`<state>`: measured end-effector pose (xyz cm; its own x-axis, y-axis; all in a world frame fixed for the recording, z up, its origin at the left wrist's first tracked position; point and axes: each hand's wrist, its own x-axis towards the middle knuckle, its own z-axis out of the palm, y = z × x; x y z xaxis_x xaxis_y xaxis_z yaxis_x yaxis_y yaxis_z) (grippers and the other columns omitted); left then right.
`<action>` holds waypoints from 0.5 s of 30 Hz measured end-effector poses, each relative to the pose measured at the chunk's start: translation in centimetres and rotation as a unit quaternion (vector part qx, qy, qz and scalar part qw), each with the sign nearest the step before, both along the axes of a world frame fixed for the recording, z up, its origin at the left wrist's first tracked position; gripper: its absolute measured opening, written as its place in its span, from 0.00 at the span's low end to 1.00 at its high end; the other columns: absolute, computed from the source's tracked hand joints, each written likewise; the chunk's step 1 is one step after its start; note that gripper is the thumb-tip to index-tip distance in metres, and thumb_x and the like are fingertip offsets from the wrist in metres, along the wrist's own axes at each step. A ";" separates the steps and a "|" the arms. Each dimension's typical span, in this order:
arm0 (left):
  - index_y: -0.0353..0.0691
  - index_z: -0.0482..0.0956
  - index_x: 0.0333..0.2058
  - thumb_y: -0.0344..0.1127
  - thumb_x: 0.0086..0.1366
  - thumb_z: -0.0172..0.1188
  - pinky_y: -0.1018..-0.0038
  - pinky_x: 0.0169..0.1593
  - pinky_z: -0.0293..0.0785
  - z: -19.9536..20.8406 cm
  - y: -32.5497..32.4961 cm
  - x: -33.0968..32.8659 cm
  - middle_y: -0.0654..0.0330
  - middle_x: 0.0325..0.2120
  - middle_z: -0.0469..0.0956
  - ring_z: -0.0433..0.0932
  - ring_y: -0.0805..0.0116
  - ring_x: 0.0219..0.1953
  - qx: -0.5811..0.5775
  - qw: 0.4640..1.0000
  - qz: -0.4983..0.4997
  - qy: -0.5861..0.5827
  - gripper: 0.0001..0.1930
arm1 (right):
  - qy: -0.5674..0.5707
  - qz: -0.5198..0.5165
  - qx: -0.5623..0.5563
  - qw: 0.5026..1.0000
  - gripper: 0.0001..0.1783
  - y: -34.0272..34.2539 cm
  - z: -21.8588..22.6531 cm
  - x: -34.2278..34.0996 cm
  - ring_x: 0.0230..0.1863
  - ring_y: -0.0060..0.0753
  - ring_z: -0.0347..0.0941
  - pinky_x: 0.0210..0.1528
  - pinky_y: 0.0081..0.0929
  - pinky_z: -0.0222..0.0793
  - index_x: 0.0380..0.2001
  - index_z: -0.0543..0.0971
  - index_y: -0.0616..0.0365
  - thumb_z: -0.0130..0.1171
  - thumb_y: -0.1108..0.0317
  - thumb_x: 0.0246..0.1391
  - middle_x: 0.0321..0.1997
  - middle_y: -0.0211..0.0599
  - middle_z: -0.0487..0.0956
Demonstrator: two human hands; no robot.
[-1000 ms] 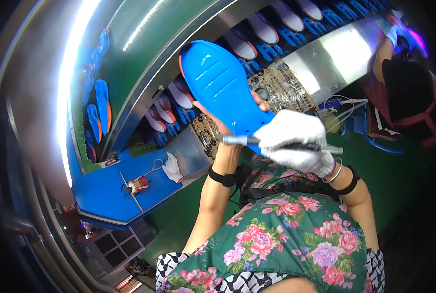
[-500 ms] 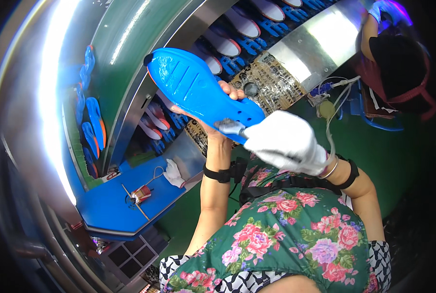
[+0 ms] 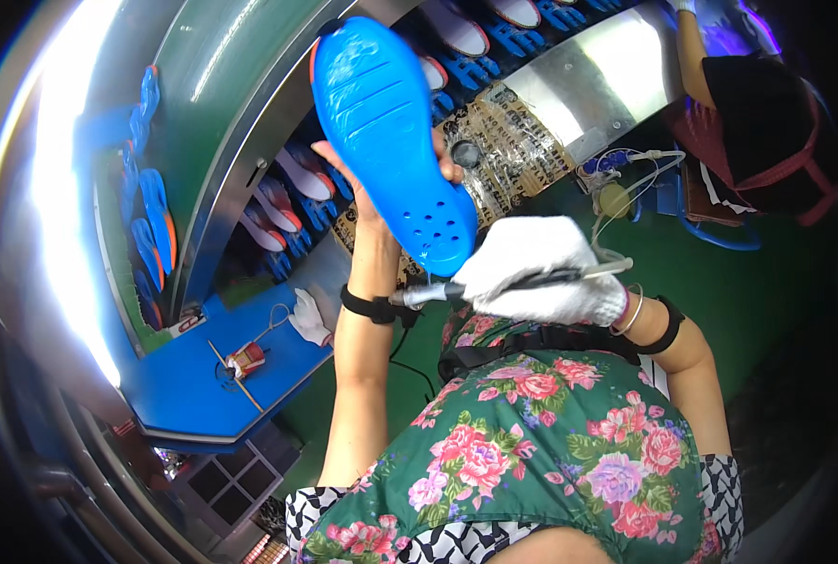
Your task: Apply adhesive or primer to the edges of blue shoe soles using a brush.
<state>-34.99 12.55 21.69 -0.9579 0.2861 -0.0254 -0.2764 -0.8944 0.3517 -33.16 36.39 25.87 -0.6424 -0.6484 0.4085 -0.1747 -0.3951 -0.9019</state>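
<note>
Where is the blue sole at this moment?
In the head view, the blue sole is above centre, slightly left, held in the left hand, with its holed end just above the brush-like tool in the gloved right hand.

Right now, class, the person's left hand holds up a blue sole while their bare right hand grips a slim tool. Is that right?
Not quite: the right hand is not bare; the head view shows it wearing a white glove. It does grip the slim tool, and the left hand holds up the blue sole.
</note>
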 end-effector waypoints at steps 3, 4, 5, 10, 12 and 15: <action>0.33 0.68 0.62 0.94 0.45 0.38 0.49 0.41 0.81 -0.6 -0.6 0.0 0.43 0.42 0.80 0.83 0.44 0.37 -0.047 0.998 -0.028 -0.011 0.67 | 0.160 -0.110 0.068 0.979 0.11 0.2 0.5 -0.5 0.40 0.39 0.84 0.43 0.34 0.79 0.38 0.87 0.55 0.72 0.75 0.48 0.39 0.37 0.87; 0.32 0.67 0.63 0.94 0.45 0.37 0.49 0.41 0.83 -0.5 -0.6 -0.2 0.41 0.44 0.80 0.83 0.44 0.38 -0.052 0.997 -0.056 -0.019 0.68 | 0.219 -0.127 0.087 0.963 0.12 0.2 0.5 -0.5 0.40 0.40 0.83 0.42 0.34 0.79 0.39 0.86 0.55 0.71 0.75 0.49 0.40 0.36 0.87; 0.32 0.66 0.65 0.93 0.46 0.37 0.50 0.42 0.85 -0.5 -0.8 -0.4 0.39 0.47 0.80 0.84 0.43 0.40 -0.051 0.995 -0.079 -0.029 0.68 | 0.251 -0.110 0.089 0.958 0.13 0.3 0.0 -0.1 0.40 0.41 0.83 0.42 0.35 0.79 0.41 0.86 0.54 0.71 0.75 0.49 0.40 0.36 0.87; 0.34 0.64 0.68 0.91 0.48 0.39 0.50 0.47 0.85 -1.3 -1.9 -0.4 0.39 0.53 0.78 0.84 0.45 0.47 -0.056 0.993 -0.108 -0.005 0.67 | 0.106 0.041 0.041 0.993 0.10 0.6 0.6 -0.4 0.40 0.39 0.83 0.41 0.33 0.79 0.38 0.86 0.55 0.71 0.75 0.49 0.40 0.36 0.87; 0.35 0.61 0.70 0.87 0.53 0.42 0.51 0.55 0.82 -1.8 -2.7 -0.3 0.41 0.60 0.74 0.80 0.47 0.56 -0.074 0.990 -0.105 -0.065 0.63 | 0.096 0.005 0.045 0.994 0.11 0.5 0.8 -0.7 0.39 0.39 0.83 0.42 0.34 0.79 0.37 0.86 0.54 0.72 0.75 0.48 0.42 0.37 0.87; 0.35 0.60 0.70 0.88 0.53 0.39 0.50 0.50 0.83 -0.2 -1.3 -1.2 0.39 0.58 0.75 0.83 0.45 0.48 -0.316 0.941 -0.077 -0.092 0.64 | 0.315 -0.056 0.092 0.943 0.16 0.4 -0.7 -0.9 0.41 0.40 0.82 0.41 0.36 0.79 0.43 0.85 0.52 0.70 0.73 0.49 0.45 0.36 0.86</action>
